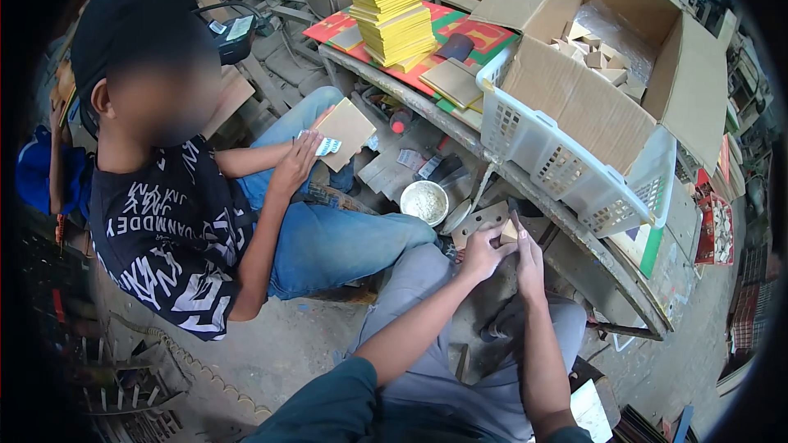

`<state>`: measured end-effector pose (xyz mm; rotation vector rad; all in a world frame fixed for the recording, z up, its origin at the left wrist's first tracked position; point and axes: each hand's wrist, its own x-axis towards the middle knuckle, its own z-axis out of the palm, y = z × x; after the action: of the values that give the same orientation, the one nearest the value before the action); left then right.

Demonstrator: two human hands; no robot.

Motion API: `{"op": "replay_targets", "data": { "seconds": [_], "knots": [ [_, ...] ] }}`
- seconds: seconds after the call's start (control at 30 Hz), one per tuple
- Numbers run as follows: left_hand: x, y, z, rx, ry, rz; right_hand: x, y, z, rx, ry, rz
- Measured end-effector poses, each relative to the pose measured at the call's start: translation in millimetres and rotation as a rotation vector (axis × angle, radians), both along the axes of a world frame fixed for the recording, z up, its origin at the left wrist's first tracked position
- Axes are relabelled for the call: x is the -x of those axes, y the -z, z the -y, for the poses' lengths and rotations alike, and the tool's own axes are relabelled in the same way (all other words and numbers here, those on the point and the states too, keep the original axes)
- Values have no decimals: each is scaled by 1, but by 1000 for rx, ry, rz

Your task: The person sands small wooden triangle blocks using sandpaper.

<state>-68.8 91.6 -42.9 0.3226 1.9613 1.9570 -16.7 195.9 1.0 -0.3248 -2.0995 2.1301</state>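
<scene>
Above my knees, my left hand (484,255) is closed around a small pale wooden block (509,234). My right hand (529,262) meets it from the other side, fingers closed, with a dark flat piece (514,207) at the fingertips that could be sandpaper. The fingers cover much of the block. A light board with holes (482,226) lies just beyond my left hand. Close by on the floor stands a white bucket (424,202) with whitish contents.
On my left a seated co-worker (172,213) holds a tan board (345,133) and a blue-and-white piece. A workbench (566,234) ahead carries stacked yellow boards (394,25) and a white plastic basket (550,143). In it sits a cardboard box (574,102) of wooden blocks.
</scene>
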Motion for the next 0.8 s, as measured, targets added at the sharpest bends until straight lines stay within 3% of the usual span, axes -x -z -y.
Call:
{"op": "replay_targets", "data": {
  "seconds": [0.07,0.13,0.23,0.4,0.47,0.6,0.67,0.8],
  "knots": [
    [0,-2,0,13,-11,-28,2,5,-1,-10,19,69],
    [3,-11,4,230,43,-41,0,5,1,24,42,171],
    [5,6,1,23,-103,-102,1,0,5,7,43,170],
    [2,11,3,59,-109,-153,1,-13,10,53,57,150],
    [-2,4,4,170,-39,-203,6,7,0,121,25,147],
    [4,1,7,190,-186,-238,6,-3,13,114,61,92],
    [10,4,4,120,-242,-206,8,-8,15,74,63,114],
    [-3,-2,6,66,-126,-152,3,-3,5,92,9,207]
  ]
}}
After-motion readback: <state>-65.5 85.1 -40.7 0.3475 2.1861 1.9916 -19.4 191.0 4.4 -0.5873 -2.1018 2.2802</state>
